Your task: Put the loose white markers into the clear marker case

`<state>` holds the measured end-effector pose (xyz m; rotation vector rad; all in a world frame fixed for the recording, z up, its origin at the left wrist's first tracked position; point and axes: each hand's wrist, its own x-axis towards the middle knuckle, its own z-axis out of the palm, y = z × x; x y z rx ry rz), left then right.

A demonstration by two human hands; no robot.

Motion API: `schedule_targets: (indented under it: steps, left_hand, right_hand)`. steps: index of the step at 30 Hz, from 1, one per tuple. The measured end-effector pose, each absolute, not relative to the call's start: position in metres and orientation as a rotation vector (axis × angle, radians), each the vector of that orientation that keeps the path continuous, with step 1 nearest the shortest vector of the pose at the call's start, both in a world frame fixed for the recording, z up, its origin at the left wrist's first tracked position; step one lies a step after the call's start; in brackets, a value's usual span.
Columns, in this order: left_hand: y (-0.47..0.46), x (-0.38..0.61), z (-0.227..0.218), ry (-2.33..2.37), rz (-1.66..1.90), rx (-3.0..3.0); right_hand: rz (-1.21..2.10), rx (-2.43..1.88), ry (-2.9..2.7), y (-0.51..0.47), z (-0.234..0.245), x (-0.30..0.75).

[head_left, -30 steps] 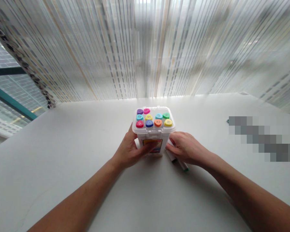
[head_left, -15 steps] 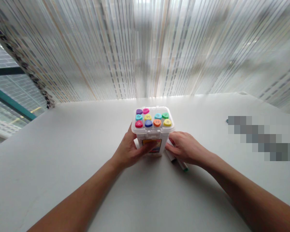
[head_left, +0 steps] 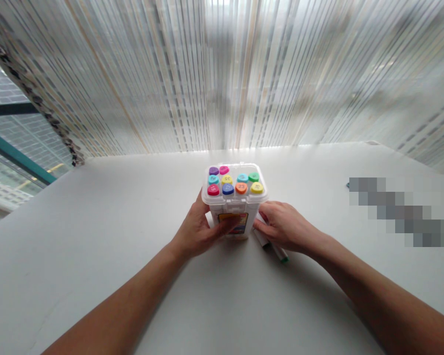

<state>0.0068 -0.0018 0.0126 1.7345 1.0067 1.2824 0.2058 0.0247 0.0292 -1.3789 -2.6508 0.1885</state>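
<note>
At the far left there is a window [head_left: 11, 143] with a dark green frame, and the blinds [head_left: 222, 74] hang along the whole back. The white table [head_left: 77, 256] has its left edge running from the window side down to the picture border, and its far edge lies well behind the box.

The left hand [head_left: 196, 231] is curved around the near left corner of the box [head_left: 229, 219], and its fingers [head_left: 225, 226] lie across the front, over the label [head_left: 233, 222], so it has hold of the box. The box stands upright on the table, near the middle of the view, with its clear lid [head_left: 235, 172] closed over ten colored caps [head_left: 227, 189].

Just to the right, the right hand [head_left: 284, 228] lies low and half open, with its fingertips close to the box. Two markers [head_left: 271, 245] come out from under this hand, and I cannot tell if it grips them. Farther right are a small green thing [head_left: 348, 185] and a blurred patch [head_left: 399, 212], which I cannot read. Much white table lies on both sides of the hands.
</note>
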Motion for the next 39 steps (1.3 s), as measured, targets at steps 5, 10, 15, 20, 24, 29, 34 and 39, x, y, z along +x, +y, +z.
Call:
schedule_targets:
  steps: [5, 10, 15, 20, 24, 29, 34, 39]
  left_hand:
    - [-0.0019, 0.0075, 0.0142, 0.997, 1.302, 1.723]
    - [-0.0027, 0.008, 0.0153, 1.002, 1.301, 1.742]
    - [-0.0027, 0.0077, 0.0146, 1.02, 1.3, 1.739]
    - [-0.0024, 0.0072, 0.0132, 1.003, 1.286, 1.725]
    - [-0.0025, 0.0067, 0.0132, 1.01, 1.277, 1.734]
    - [-0.0018, 0.0059, 0.0136, 1.009, 1.283, 1.76]
    - [-0.0018, 0.0068, 0.0151, 0.993, 1.306, 1.79]
    - [-0.002, 0.0084, 0.0168, 0.984, 1.325, 1.801]
  right_hand:
    - [0.184, -1.395, -2.651, 0.025, 0.0294, 0.2051]
    - [0.185, -1.374, -2.659, 0.0241, 0.029, 0.2057]
    - [0.192, -1.375, -2.657, 0.0241, 0.0292, 0.2052]
    - [0.194, -1.377, -2.662, 0.0247, 0.0292, 0.2051]
    - [0.194, -1.374, -2.658, 0.025, 0.0283, 0.2055]
    - [0.2, -1.368, -2.659, 0.0243, 0.029, 0.2052]
    - [0.199, -1.406, -2.659, 0.0228, 0.0314, 0.2041]
    - [0.191, -1.408, -2.664, 0.0234, 0.031, 0.2037]
